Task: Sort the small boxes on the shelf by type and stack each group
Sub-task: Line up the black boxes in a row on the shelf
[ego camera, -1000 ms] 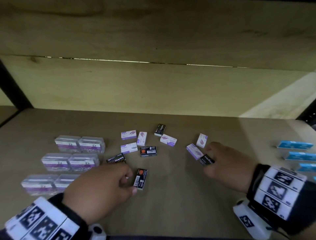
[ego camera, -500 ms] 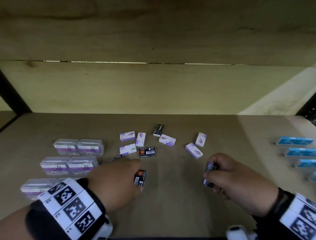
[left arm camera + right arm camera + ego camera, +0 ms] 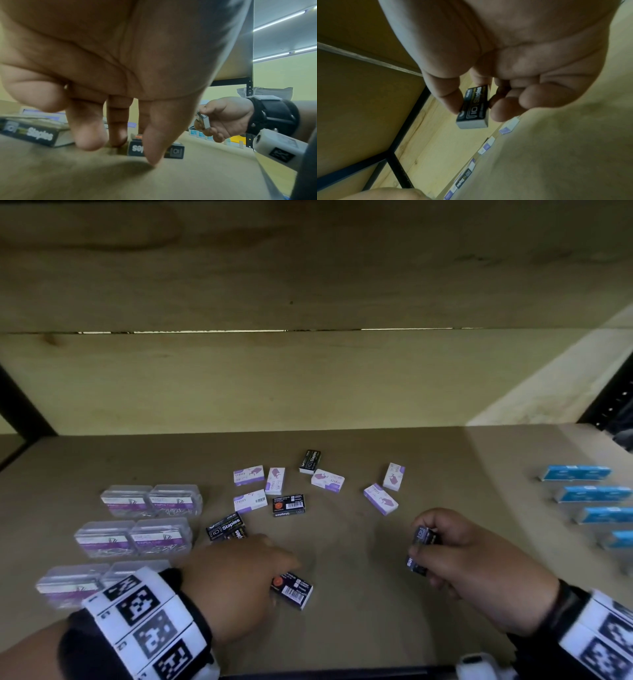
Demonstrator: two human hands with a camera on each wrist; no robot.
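Observation:
Small black staples boxes and several white-and-purple staples boxes (image 3: 327,480) lie scattered mid-shelf. My left hand (image 3: 277,580) reaches down onto one black box (image 3: 294,592) lying flat near the front. In the left wrist view that black box (image 3: 174,150) sits between the thumb and fingertips (image 3: 89,140) of my left hand (image 3: 133,151). My right hand (image 3: 419,549) holds another black box (image 3: 423,539) clear of the shelf. The right wrist view shows my right hand (image 3: 474,108) pinching this black box (image 3: 473,108) by its long sides. More black boxes lie at left (image 3: 225,526) and centre (image 3: 288,506).
Clear plastic paper-clip cases (image 3: 150,501) stand in rows on the left. Blue boxes (image 3: 575,473) line the right side. A wooden back wall and an upper board close the shelf, with black posts at both ends. The front edge runs just below my wrists.
My right hand picked a black box off the shelf beside a purple box and drew it back, lifted. My left hand pulled its black box nearer and turned it.

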